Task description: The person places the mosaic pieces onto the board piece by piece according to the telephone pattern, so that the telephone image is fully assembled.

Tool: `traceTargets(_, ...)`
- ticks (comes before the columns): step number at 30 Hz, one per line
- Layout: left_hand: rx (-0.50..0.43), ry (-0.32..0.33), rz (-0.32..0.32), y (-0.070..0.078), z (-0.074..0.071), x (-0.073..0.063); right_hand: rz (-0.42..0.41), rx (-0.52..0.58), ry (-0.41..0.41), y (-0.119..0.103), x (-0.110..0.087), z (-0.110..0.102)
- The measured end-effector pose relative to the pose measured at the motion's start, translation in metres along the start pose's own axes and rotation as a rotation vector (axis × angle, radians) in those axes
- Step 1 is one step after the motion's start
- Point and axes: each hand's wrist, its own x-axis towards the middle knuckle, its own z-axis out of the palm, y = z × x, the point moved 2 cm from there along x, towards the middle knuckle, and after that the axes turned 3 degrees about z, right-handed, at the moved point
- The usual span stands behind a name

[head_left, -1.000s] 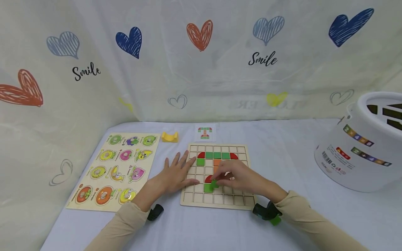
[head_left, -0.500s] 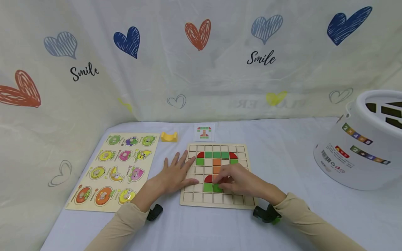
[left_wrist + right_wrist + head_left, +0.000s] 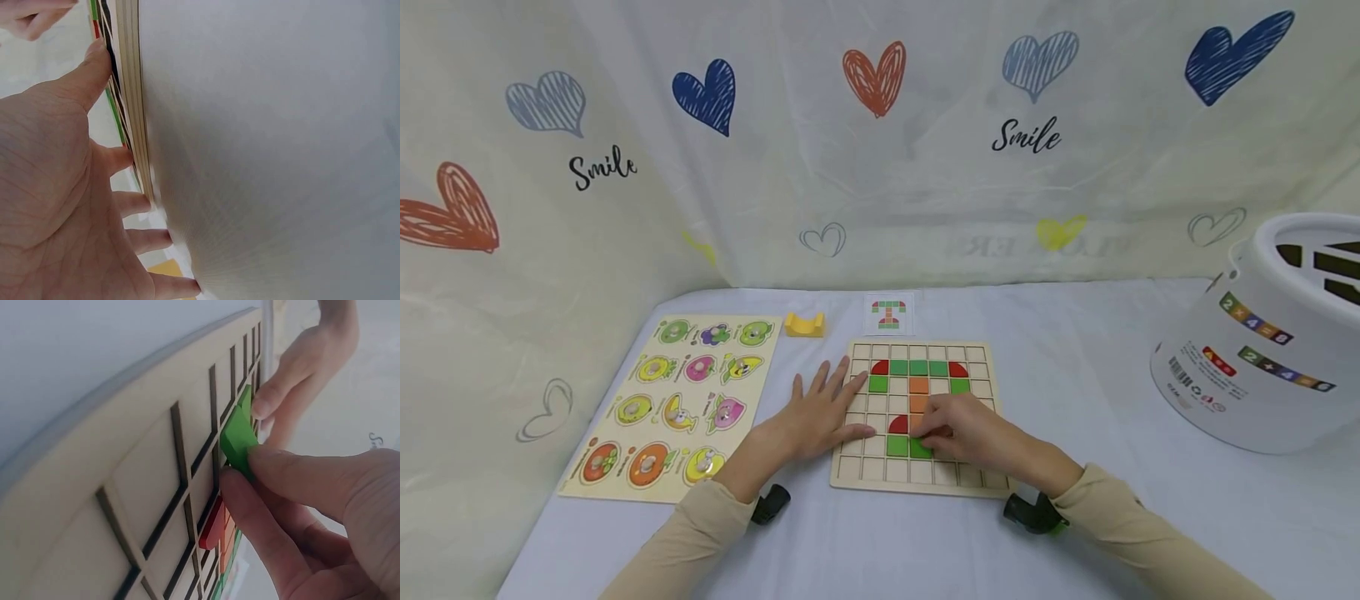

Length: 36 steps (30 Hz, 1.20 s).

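A wooden grid board (image 3: 857,473) lies mid-table. Set in it are red quarter-round tiles (image 3: 898,425), green square tiles (image 3: 897,447) and orange square tiles (image 3: 918,385). My right hand (image 3: 973,429) pinches a green square tile (image 3: 236,434) between thumb and finger, just right of another green square in the lower part of the grid. Seen from the right wrist, that tile sits tilted at its cell, not flat. My left hand (image 3: 816,421) rests spread on the board's left edge, with its thumb (image 3: 97,69) and fingers straight.
A small card (image 3: 889,314) with a T-shaped tile pattern lies behind the board, beside a yellow stand (image 3: 805,325). At left lies a fruit puzzle board (image 3: 651,408). A white bucket (image 3: 1247,367) stands at right. Something green shows by the right wrist's black camera (image 3: 1033,512).
My right hand has lowered the green square tile from a raised tilt to the cell beside the other green one. Its fingers have since barely moved. The left hand stays in place.
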Motion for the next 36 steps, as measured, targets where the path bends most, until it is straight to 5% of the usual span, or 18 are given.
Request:
traceTargets(23,-0.002,0.004,0.001,0.000,0.000,0.000,-0.082,-0.154,0.072,-0.007,-0.004,0.006)
traceTargets(29,-0.021,-0.003,0.000,0.000,0.001,0.000,-0.082,-0.101,-0.056,-0.002,-0.016,-0.007)
traceTargets(36,-0.011,-0.003,0.000,-0.001,0.001,0.000,-0.049,0.077,-0.142,0.015,-0.054,-0.035)
